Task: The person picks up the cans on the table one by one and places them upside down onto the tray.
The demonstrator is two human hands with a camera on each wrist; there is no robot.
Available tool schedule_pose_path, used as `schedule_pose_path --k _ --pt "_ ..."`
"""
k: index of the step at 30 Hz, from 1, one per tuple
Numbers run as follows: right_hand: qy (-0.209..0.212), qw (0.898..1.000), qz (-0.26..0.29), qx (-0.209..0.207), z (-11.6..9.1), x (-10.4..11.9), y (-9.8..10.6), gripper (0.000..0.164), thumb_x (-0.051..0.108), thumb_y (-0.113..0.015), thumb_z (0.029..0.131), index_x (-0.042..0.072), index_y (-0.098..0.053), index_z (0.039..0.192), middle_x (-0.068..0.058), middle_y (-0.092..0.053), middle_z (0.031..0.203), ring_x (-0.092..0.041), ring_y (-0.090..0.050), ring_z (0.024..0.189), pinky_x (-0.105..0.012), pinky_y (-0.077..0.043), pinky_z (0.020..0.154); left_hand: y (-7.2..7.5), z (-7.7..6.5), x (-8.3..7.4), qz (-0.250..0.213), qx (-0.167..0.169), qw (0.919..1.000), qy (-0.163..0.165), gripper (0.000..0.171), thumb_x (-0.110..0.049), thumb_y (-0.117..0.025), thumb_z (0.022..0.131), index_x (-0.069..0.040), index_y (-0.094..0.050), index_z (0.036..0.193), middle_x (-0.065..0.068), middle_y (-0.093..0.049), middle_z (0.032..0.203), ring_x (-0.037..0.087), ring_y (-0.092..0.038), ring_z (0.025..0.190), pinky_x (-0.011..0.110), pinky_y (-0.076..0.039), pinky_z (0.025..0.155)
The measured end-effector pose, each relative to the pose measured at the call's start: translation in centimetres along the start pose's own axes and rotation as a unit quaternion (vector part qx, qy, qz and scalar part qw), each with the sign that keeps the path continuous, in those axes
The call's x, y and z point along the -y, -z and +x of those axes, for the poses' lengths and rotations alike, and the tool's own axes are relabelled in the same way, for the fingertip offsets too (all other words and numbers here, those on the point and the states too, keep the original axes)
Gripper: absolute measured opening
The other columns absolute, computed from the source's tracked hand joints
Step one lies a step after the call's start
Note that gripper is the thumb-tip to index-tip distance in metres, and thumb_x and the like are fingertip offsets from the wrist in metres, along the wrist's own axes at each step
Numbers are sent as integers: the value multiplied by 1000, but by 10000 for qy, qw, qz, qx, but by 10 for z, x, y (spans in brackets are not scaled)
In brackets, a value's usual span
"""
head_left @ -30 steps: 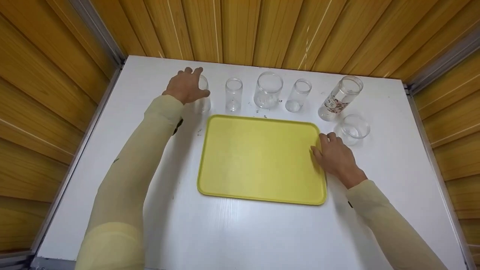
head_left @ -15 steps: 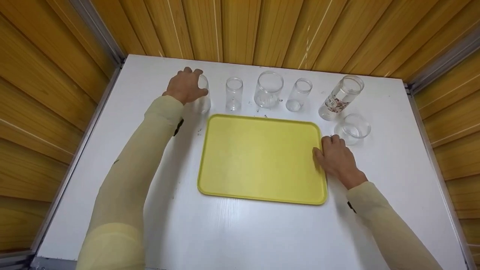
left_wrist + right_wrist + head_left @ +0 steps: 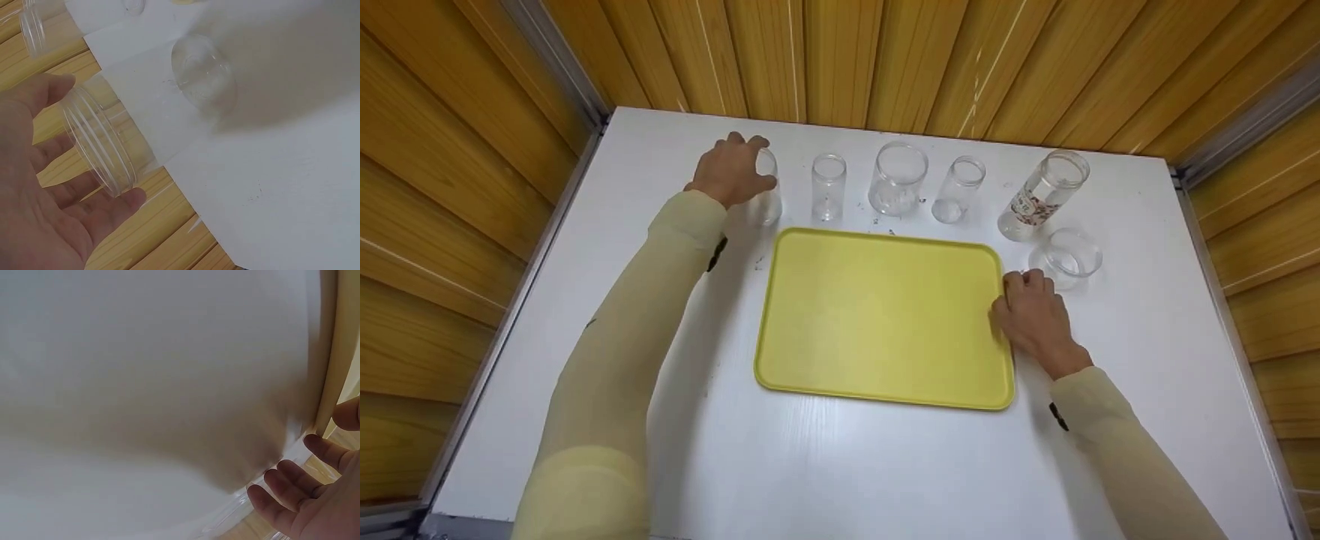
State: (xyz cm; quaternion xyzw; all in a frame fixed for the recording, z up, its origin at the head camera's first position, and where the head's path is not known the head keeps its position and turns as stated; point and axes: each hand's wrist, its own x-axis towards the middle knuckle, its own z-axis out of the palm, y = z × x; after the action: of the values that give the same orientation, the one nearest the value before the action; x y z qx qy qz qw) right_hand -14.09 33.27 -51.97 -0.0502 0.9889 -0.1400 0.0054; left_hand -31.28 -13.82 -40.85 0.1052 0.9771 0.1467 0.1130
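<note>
A tall clear jar [image 3: 769, 204] stands at the left end of the back row. My left hand [image 3: 727, 172] is curled round its upper part. In the left wrist view, thumb and fingers surround the threaded mouth of the jar [image 3: 104, 143]. My right hand [image 3: 1035, 315] is at the right edge of the yellow tray [image 3: 885, 319], its thumb by the rim. The right wrist view has its loosely bent fingers [image 3: 289, 486] beside the tray's rim [image 3: 332, 377], with nothing held between them.
Along the back stand a narrow clear jar [image 3: 828, 187], a wide jar [image 3: 898, 184], another narrow jar [image 3: 958, 191] and a tall jar with a printed label [image 3: 1039, 202]. A low clear jar [image 3: 1069, 259] sits just beyond my right hand. Wood-look panels [image 3: 840, 60] wall the white table [image 3: 840, 465].
My right hand has shifted slightly outward, its thumb drawing back from over the tray to the rim. My left hand stays at the tall jar. Tray and jars have not visibly moved.
</note>
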Motion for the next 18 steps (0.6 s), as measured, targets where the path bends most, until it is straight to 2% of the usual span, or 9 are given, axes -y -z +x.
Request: schedule_pose_path --k 18 --pt "-119 9997 119 -203 -1 0 -5 39 14 -49 98 -10 -59 126 -33 -49 122 -51 -47 105 -67 -43 82 5 4 -2 -235 121 9996 35 65 -27 -69 98 -8 -48 156 27 -49 147 43 -52 129 58 -46 108"
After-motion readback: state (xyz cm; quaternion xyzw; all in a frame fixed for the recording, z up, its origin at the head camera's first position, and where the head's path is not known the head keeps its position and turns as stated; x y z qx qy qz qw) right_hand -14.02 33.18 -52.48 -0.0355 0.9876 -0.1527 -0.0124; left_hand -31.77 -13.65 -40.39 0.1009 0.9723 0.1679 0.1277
